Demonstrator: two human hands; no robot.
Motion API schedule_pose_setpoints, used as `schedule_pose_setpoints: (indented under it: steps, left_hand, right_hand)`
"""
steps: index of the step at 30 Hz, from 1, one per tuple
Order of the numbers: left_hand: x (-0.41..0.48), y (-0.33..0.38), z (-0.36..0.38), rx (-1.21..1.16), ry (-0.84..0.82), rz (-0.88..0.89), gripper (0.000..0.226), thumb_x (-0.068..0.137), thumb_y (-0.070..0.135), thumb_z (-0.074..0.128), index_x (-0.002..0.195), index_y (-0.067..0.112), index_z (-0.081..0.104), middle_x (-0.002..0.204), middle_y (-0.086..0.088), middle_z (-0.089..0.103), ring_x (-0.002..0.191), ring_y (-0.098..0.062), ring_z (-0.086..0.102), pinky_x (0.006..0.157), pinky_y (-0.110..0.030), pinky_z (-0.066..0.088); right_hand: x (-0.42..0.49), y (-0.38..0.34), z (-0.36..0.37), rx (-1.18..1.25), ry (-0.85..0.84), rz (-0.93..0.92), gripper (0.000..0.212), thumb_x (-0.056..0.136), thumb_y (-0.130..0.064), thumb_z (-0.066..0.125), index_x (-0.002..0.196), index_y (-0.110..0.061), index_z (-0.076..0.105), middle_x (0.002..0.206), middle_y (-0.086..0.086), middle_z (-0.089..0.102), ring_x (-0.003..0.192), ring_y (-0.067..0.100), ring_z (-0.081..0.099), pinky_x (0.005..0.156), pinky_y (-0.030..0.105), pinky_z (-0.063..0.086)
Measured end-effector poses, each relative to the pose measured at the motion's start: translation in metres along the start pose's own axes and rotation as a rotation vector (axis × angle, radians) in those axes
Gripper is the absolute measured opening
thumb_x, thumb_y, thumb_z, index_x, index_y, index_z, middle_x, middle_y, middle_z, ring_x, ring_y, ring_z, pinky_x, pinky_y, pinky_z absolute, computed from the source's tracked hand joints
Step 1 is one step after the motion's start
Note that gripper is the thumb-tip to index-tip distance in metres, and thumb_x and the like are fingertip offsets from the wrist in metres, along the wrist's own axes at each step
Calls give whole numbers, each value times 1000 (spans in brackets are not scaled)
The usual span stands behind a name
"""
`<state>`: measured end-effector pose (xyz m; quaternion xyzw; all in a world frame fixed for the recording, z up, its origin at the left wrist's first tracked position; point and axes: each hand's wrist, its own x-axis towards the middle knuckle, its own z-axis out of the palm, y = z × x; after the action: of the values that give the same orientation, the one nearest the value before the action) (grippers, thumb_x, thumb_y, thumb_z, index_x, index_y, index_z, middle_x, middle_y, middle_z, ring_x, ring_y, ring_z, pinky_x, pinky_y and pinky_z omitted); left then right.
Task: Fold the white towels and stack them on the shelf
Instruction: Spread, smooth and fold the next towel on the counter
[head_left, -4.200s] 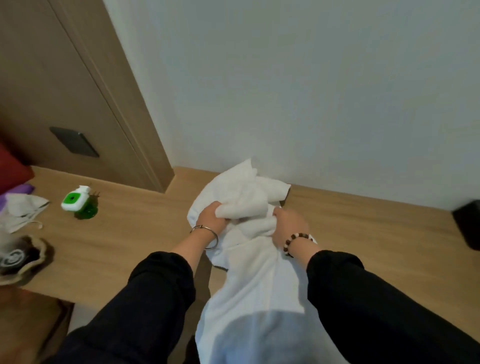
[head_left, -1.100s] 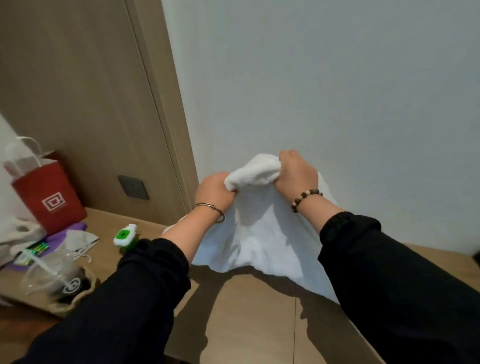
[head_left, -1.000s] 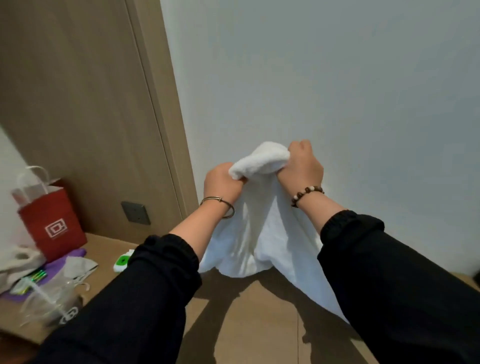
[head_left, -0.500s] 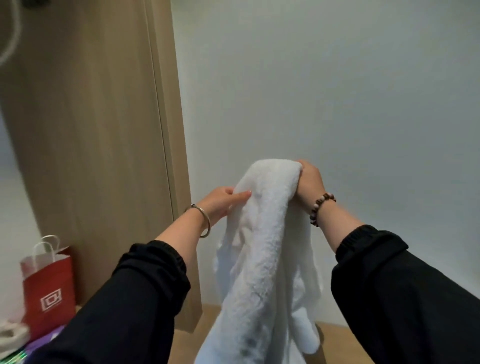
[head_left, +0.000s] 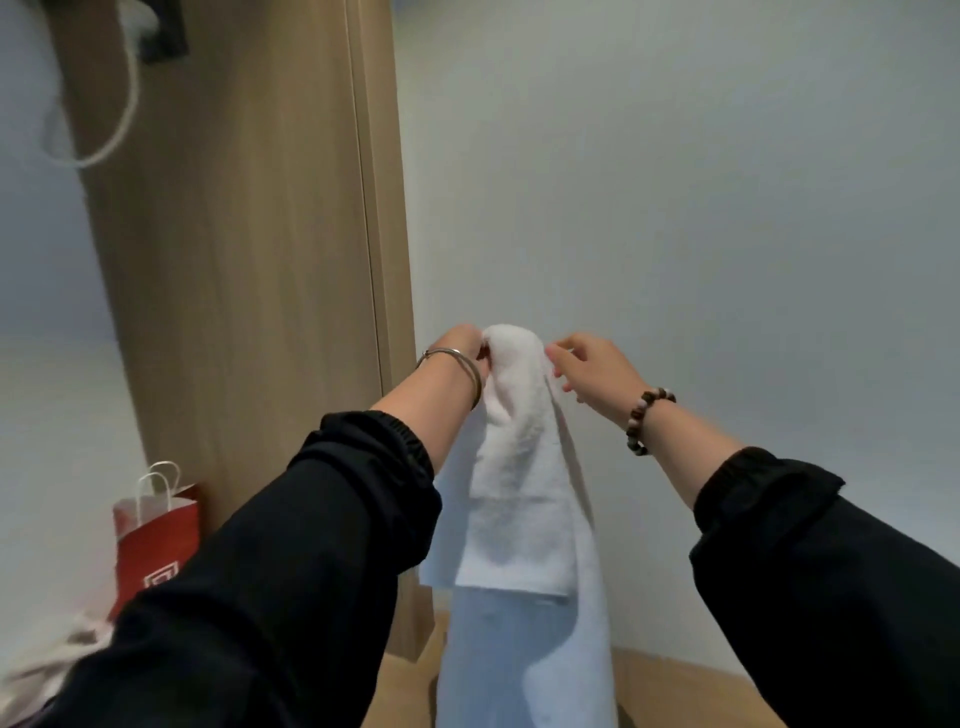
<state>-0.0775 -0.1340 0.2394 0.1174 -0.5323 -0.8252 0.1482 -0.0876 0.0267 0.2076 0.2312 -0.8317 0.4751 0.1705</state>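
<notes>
You have the white towel up in the air in front of the wall. It is bunched at the top and hangs down past the lower edge of the view, over the desk. Your left hand has its grip clenched round the bunched top and carries the whole weight. Your right hand is released: its fingers are loose and only the tips touch the towel's right side. A shorter layer lies in front with its hem showing straight, and a longer layer hangs behind it, so the cloth is draped unevenly over your grip. The step in hand looks like finding the edge to open the towel out. To do it well, pinch the top edge with your right fingers just beside your left hand, then slide that hand outward along the hem until you reach a corner. Let the left grip loosen only enough for the bunch to feed through, without dropping it. Get a corner in each hand and the top edge taut and level before you lower the towel to the desk. Mind the red paper bag at your left beside the wooden panel. No shelf shows in this view.
</notes>
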Motion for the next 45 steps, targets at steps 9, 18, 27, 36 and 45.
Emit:
schedule_pose_setpoints:
  steps: [9, 18, 27, 36, 45]
  left_hand:
    - [-10, 14, 4, -197, -59, 27, 40, 96, -6, 34, 136, -9, 39, 142, -18, 45, 131, -25, 44, 97, -20, 38]
    - [-17, 3, -23, 666, -368, 116, 40, 92, 28, 58, 129, 15, 49, 128, -3, 55, 117, -16, 50, 102, -39, 33]
    - [-37, -11, -30, 742, -742, 221, 79, 80, 6, 71, 144, 28, 29, 133, -2, 50, 115, -17, 57, 81, -35, 56]
    - [-22, -2, -14, 184, -303, 306, 17, 87, -7, 58, 103, -5, 61, 86, -14, 62, 67, -17, 61, 60, -20, 53]
    - [-26, -3, 6, 124, -170, 261, 30, 87, -11, 54, 117, -4, 58, 80, -9, 59, 70, -18, 57, 58, -20, 50]
  right_hand:
    - [-16, 6, 32, -211, -172, 58, 52, 75, -28, 73, 118, -11, 49, 104, 5, 56, 95, 23, 56, 73, 27, 44]
    - [20, 15, 6, 461, 189, 310, 10, 82, -10, 66, 80, 0, 68, 70, 4, 64, 69, 19, 61, 60, 27, 47]
    - [55, 14, -14, 837, 122, 514, 28, 90, -4, 52, 116, 3, 60, 116, 18, 65, 102, 33, 65, 96, 51, 48]
    - [6, 0, -16, 720, -406, 223, 35, 87, -38, 58, 112, -13, 58, 111, 8, 57, 90, 23, 56, 75, 34, 48]
    - [-17, 15, 12, 206, -351, 152, 26, 86, -24, 68, 109, -13, 62, 95, 7, 67, 83, 19, 65, 70, 33, 54]
